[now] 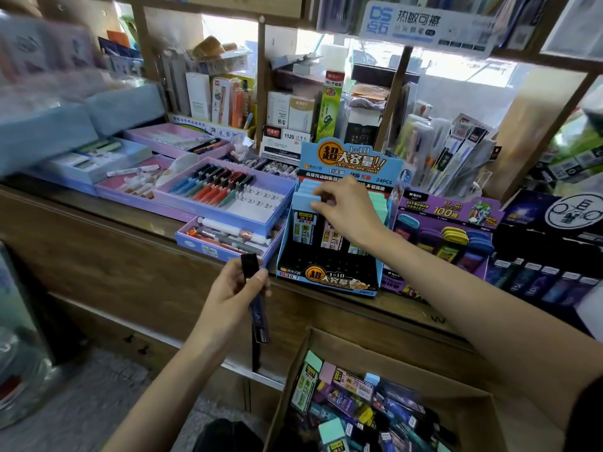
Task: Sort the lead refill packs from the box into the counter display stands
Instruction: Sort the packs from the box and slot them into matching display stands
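Observation:
A blue display stand (328, 275) on the wooden counter holds rows of lead refill packs with blue, pink and green caps. My right hand (346, 207) reaches into it, fingers pinched on a pink-capped pack (330, 234) in the middle row. My left hand (233, 293) hovers in front of the counter edge, shut on a slim dark blue refill pack (257, 308) held upright. An open cardboard box (385, 353) at the bottom right holds several mixed refill packs (346, 396). A purple display stand (447, 210) with dark packs sits right of the blue one.
Purple trays of pens (225, 194) lie on the counter to the left. A black stand (554, 243) with dark packs stands at the far right. Shelves packed with stationery boxes (293, 112) rise behind. The wooden counter front (130, 256) drops to the floor.

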`<state>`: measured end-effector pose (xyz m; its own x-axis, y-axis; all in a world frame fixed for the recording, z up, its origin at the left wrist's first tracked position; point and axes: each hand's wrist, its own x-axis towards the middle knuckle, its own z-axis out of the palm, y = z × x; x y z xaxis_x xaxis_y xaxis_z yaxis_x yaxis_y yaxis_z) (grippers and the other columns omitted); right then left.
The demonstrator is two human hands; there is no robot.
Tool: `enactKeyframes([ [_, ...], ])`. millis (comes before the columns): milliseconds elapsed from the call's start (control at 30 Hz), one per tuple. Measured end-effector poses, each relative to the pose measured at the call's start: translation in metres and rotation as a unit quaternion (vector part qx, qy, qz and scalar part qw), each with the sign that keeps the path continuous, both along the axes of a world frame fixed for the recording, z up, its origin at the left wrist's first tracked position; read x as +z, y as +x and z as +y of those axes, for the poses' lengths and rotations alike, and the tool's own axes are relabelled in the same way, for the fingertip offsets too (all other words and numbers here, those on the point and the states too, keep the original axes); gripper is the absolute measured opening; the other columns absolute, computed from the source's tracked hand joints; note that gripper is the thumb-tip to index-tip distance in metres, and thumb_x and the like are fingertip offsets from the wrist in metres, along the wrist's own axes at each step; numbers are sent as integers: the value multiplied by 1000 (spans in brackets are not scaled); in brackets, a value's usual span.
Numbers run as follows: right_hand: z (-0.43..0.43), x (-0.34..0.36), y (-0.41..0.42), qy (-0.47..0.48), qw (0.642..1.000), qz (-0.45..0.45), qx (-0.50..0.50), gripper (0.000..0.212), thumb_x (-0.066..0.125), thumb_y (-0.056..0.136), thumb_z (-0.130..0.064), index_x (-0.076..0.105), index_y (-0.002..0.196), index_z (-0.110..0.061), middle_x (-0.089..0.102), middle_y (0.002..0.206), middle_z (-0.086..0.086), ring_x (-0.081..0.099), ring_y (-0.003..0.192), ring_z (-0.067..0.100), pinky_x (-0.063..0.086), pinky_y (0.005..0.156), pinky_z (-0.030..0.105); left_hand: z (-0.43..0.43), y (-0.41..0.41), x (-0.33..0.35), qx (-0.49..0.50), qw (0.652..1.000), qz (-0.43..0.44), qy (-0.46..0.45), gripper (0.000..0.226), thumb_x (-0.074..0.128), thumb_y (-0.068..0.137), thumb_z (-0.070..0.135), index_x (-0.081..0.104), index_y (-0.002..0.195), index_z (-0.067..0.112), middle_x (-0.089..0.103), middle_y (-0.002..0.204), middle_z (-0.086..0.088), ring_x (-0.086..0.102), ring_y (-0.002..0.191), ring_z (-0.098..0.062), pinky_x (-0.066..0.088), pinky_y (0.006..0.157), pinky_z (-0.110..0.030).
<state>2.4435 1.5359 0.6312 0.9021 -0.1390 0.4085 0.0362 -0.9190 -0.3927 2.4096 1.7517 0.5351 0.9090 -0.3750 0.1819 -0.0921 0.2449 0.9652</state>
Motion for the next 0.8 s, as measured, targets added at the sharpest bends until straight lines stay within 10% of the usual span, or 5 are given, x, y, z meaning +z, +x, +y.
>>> enactKeyframes([
  [333,-7,-5,-11,-319,946,-47,7,42,47,96,-34,51,132,-14,44,135,11,34,126,28,23,99,36,-10,-9,6,7,998,-54,28,10,56,89,16,59,98,13,65,74,6,60,70,-7,47,67,-15],
  [500,16,4,-69,43,992,0,115,31,50,95,-34,68,104,-11,64,98,2,55,93,16,41,81,31,-28,-18,12,23,995,-76,58,33,64,84,14,63,115,25,69,106,8,62,96,-2,45,78,-11],
  [600,19,-4,-105,147,978,59,136,22,56,92,-35,70,94,-20,64,83,-11,54,73,-2,40,64,15,-43,-24,16,33,992,-87,91,43,65,85,13,59,126,22,63,107,-18,59,97,-23,46,86,-35],
  [800,-8,-16,-138,329,941,55,54,3,67,85,-20,66,87,-23,66,80,-8,62,77,2,52,74,23,-90,-49,26,-32,984,-135,116,44,63,86,10,56,127,27,61,118,-7,56,113,-18,44,101,-43],
])
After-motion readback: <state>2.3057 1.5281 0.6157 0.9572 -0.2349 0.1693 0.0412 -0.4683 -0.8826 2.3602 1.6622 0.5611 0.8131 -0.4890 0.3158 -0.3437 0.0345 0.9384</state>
